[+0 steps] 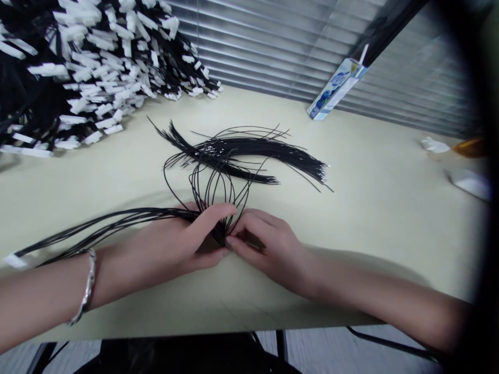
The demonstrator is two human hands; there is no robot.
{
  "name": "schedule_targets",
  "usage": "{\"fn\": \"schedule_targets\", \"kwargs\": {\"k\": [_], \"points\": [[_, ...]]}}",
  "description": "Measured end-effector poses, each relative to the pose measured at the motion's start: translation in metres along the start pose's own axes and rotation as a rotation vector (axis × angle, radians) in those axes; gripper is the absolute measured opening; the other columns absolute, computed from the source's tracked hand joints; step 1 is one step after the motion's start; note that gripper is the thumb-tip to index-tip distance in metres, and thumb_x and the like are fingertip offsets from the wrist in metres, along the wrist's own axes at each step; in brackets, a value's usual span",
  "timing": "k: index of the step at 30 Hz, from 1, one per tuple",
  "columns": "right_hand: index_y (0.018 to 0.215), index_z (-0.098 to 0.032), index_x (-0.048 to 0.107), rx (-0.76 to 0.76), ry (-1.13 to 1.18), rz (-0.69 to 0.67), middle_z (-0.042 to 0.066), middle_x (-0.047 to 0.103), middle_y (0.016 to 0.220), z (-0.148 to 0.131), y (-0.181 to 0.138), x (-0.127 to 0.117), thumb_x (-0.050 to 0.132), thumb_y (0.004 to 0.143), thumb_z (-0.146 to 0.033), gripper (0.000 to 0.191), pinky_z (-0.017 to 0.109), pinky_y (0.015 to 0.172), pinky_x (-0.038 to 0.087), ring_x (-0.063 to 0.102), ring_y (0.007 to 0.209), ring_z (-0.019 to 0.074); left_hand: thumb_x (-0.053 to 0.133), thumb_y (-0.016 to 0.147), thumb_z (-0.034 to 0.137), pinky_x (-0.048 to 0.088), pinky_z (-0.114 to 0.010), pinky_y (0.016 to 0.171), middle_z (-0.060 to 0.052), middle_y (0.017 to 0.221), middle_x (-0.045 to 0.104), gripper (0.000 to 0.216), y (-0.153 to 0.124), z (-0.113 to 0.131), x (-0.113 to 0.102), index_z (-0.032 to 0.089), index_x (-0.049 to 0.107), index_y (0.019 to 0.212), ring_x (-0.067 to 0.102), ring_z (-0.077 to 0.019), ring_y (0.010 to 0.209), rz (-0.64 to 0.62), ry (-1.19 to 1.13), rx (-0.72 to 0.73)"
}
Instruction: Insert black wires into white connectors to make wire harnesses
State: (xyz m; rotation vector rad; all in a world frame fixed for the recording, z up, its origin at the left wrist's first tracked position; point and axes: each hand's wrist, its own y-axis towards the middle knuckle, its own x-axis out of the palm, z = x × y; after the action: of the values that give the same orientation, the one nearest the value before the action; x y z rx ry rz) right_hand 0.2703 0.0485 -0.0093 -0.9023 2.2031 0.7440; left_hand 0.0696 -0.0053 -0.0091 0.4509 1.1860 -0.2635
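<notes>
Held wires (167, 211) bunched, loose wires (249, 148) untouched

At centre, our left hand (193, 234) curls its fingers round the held wires; our right hand (275, 249) pinches their gathered ends. This bunch looks partly worked; above, the loose wires lie on the table (370, 208). The upper-left white-ended pile (105, 72) may be finished.

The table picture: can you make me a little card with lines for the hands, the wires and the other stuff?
Left hand: holding a bundle of black wires
Right hand: fingertips pinching at the ends of those wires
Left wrist: silver bracelet
Beyond the hands: loose wires lying on the table
Back left: big heap of white-tipped wires
Back right: drink carton with a straw, beside the blinds
</notes>
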Motion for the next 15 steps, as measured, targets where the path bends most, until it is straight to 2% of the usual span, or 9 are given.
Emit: {"fn": "schedule_targets", "kwargs": {"k": [4, 7, 10, 12, 15], "points": [[0.077, -0.017, 0.049, -0.035, -0.055, -0.01, 0.001, 0.054, 0.076, 0.0, 0.0, 0.001, 0.052, 0.09, -0.019, 0.014, 0.024, 0.063, 0.042, 0.05, 0.071, 0.0116, 0.049, 0.089, 0.033, 0.029, -0.023, 0.036, 0.003, 0.06, 0.063, 0.043, -0.002, -0.003, -0.001, 0.028, 0.04, 0.131, 0.055, -0.0172, 0.038, -0.033, -0.012, 0.047], [0.075, -0.019, 0.048, 0.08, 0.047, -0.02, -0.001, 0.054, 0.073, 0.002, 0.0, 0.001, 0.053, 0.09, -0.022, 0.016, 0.022, 0.057, 0.041, 0.05, 0.065, 0.0102, 0.042, 0.093, 0.031, 0.03, -0.024, 0.039, 0.001, 0.066, 0.066, 0.04, -0.002, -0.007, 0.0, 0.03, 0.042, 0.134, 0.055, -0.0161, 0.042, -0.07, 0.025, 0.136], [0.083, -0.02, 0.054, 0.149, 0.136, 0.018, -0.002, 0.059, 0.077, 0.011, 0.004, -0.005, 0.053, 0.09, -0.021, 0.007, 0.021, 0.058, 0.044, 0.054, 0.067, 0.0098, 0.04, 0.094, 0.035, 0.032, -0.023, 0.038, -0.002, 0.072, 0.067, 0.041, -0.001, -0.007, 0.0, 0.027, 0.044, 0.134, 0.054, -0.0147, 0.043, -0.1, 0.053, 0.109], [0.091, -0.021, 0.058, 0.068, 0.039, 0.11, 0.001, 0.063, 0.087, 0.024, 0.008, -0.013, 0.049, 0.091, -0.017, 0.009, 0.025, 0.069, 0.047, 0.058, 0.079, 0.0127, 0.04, 0.094, 0.038, 0.039, -0.023, 0.042, -0.006, 0.088, 0.069, 0.04, -0.001, -0.007, 0.001, 0.026, 0.046, 0.132, 0.058, -0.0151, 0.048, -0.093, 0.058, 0.085], [0.097, -0.019, 0.062, -0.063, -0.282, 0.271, 0.006, 0.065, 0.099, 0.049, 0.014, -0.032, 0.049, 0.092, -0.017, 0.014, 0.034, 0.082, 0.046, 0.059, 0.092, 0.0186, 0.04, 0.095, 0.037, 0.051, -0.03, 0.056, -0.011, 0.109, 0.066, 0.037, -0.001, -0.006, 0.002, 0.025, 0.048, 0.129, 0.066, -0.0194, 0.065, -0.093, 0.044, 0.084]]}}
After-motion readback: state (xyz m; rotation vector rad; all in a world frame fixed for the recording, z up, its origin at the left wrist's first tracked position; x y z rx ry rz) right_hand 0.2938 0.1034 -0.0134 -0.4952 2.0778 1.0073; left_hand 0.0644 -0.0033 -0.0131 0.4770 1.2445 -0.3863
